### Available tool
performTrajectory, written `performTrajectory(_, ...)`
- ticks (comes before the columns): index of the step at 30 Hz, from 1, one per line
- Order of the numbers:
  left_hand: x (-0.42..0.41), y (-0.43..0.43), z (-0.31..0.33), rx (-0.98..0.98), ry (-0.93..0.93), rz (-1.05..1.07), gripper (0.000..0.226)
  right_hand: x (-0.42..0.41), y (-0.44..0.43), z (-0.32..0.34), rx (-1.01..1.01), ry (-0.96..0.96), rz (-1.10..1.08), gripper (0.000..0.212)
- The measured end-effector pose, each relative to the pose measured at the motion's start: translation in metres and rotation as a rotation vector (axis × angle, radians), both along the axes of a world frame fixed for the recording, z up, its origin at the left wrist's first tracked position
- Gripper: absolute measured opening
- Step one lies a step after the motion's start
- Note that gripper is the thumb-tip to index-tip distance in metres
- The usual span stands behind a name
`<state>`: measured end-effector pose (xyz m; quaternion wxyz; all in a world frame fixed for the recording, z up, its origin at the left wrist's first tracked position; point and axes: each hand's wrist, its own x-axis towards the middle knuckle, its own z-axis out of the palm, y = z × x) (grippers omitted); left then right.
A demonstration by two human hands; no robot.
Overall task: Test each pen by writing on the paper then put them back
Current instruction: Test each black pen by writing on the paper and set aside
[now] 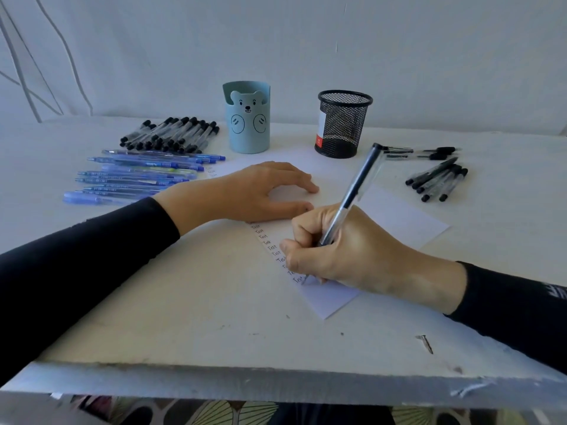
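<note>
Mid-test: right hand (346, 256) gripping pen (352, 191), tip on paper (399, 216) under a column of "Test" scribbles. Left hand (251, 191) flat, open, pinning sheet. Next: probably lift, cap, drop it back.

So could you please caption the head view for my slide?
Right hand tests a pen on paper; left hand steadies the sheet.

A worn white table (190, 317) carries a sheet of paper (399, 216). Behind the paper stand a blue bear pen holder (248, 130) and a black mesh cup (343, 124); left of it lie black-capped pens (171, 134) and blue pens (138, 176); right of it, more black pens (437, 179).
</note>
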<state>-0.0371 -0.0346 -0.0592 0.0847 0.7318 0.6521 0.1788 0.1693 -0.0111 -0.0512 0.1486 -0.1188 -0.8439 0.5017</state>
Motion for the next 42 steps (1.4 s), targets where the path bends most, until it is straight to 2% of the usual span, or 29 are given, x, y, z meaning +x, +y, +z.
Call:
performTrajectory(16,0.0001,0.0001,0.0002,-0.014,-0.013,0.005,0.055,0.0024,-0.0027,0.0043,0.022,-0.062,0.002,0.042)
performTrajectory(42,0.0008,-0.0003,0.0009,-0.024,-0.004,0.006,0.058,0.0011,0.0021,0.0026,0.045,-0.033,-0.007,0.046)
